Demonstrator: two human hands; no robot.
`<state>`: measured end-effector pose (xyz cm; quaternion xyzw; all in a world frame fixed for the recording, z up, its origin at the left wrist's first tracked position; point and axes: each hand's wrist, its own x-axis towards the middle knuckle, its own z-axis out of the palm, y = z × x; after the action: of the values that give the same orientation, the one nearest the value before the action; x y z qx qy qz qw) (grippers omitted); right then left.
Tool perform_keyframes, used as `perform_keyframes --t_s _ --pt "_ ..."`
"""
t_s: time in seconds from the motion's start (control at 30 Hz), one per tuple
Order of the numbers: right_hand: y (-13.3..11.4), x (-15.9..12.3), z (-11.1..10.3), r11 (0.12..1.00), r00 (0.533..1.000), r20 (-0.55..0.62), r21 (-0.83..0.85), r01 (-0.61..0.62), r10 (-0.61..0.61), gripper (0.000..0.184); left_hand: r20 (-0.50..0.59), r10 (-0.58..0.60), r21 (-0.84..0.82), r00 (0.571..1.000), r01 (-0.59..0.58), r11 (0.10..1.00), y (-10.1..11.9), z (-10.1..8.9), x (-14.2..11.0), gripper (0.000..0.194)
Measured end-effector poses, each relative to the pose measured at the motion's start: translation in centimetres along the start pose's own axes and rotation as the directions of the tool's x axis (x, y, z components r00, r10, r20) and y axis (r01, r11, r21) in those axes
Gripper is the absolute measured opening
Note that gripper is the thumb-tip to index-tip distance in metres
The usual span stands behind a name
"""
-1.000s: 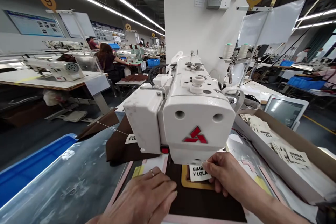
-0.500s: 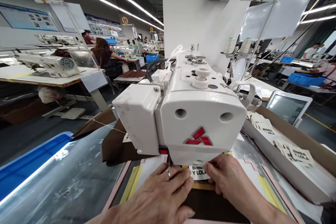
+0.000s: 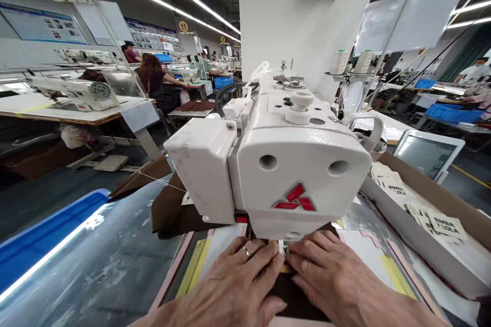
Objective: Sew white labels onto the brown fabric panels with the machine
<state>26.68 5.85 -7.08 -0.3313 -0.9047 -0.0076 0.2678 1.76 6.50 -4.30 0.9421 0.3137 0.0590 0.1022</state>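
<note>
Beneath the head of a white sewing machine (image 3: 253, 163) with a red emblem, a white label (image 3: 284, 247) with black lettering lies on dark brown fabric (image 3: 293, 296). My left hand (image 3: 240, 278), with a ring on one finger, lies flat along the label's left side, fingers stretched forward. On the right side my right hand (image 3: 332, 273) also rests flat, its fingertips covering part of the label. Both hands are open and press on the work without gripping it. The needle area is hidden behind the machine head and my fingers.
To the right, a long box (image 3: 418, 230) holds several printed labels (image 3: 447, 225), with a tablet-like screen (image 3: 429, 156) behind it. A blue bin (image 3: 57, 230) is at the left. More brown fabric (image 3: 172, 214) lies left of the machine. Co-workers sit farther back.
My right hand has gone from pinching the label's right edge to lying flat over it, covering more of the lettering. My left hand stays in place. The view has shifted slightly.
</note>
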Motion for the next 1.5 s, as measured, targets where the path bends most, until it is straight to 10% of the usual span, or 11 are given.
perform_keyframes --t_s 0.67,1.5 --pt "-0.2 -0.1 -0.4 0.994 0.991 0.123 -0.100 -0.040 0.052 0.029 -0.132 0.076 0.056 0.988 -0.069 0.996 -0.8 -0.6 -1.7 0.048" --pt "0.4 1.1 -1.1 0.995 0.965 0.249 0.037 -0.089 0.077 0.022 0.113 -0.018 -0.149 0.993 0.034 0.988 0.3 -2.4 0.3 0.062"
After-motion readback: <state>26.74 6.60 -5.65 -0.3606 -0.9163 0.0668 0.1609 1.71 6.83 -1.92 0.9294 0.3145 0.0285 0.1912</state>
